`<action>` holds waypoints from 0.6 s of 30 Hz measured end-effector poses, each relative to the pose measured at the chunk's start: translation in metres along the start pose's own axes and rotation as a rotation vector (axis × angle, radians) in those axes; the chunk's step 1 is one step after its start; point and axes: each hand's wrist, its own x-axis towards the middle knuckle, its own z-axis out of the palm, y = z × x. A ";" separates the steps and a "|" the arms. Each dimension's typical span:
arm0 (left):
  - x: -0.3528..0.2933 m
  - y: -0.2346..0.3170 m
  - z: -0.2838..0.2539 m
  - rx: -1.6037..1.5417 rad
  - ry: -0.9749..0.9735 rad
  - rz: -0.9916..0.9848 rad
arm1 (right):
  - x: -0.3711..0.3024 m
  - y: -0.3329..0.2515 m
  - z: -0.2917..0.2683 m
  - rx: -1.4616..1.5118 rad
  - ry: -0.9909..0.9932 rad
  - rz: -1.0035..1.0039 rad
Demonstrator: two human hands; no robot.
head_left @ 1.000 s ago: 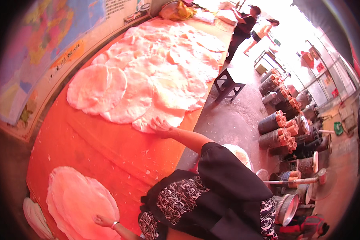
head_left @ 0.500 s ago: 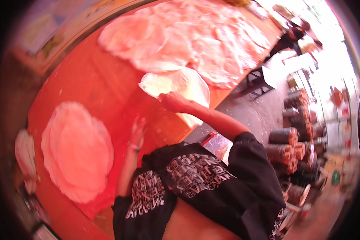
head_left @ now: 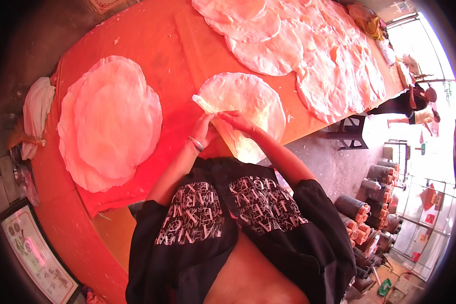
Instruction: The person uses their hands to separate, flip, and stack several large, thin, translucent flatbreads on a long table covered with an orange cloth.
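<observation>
The left hand (head_left: pixel 203 131) and right hand (head_left: pixel 238 122) sit close together, fingertips meeting at the left edge of a thin round sheet (head_left: pixel 261 101); whether either pinches it, I cannot tell. The sheet lies by the near edge of the red table (head_left: pixel 172 63), between a pile of sheets (head_left: pixel 109 121) toward the left end and overlapping sheets (head_left: pixel 334 61) toward the right. The step in hand seems to be edge handling; the next move probably calls for a light, even hold.
</observation>
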 end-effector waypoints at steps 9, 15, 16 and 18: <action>0.019 -0.021 -0.014 0.086 0.161 0.130 | 0.039 0.022 -0.001 -0.897 0.079 -0.426; 0.000 0.015 -0.027 -0.094 0.301 0.225 | -0.001 -0.066 -0.119 -0.547 0.237 -0.064; 0.008 0.021 -0.035 -0.050 0.247 0.242 | 0.016 -0.027 -0.211 -0.318 0.294 -0.247; 0.020 0.027 -0.104 -0.059 0.293 0.237 | -0.026 -0.088 -0.259 -0.541 0.308 -0.601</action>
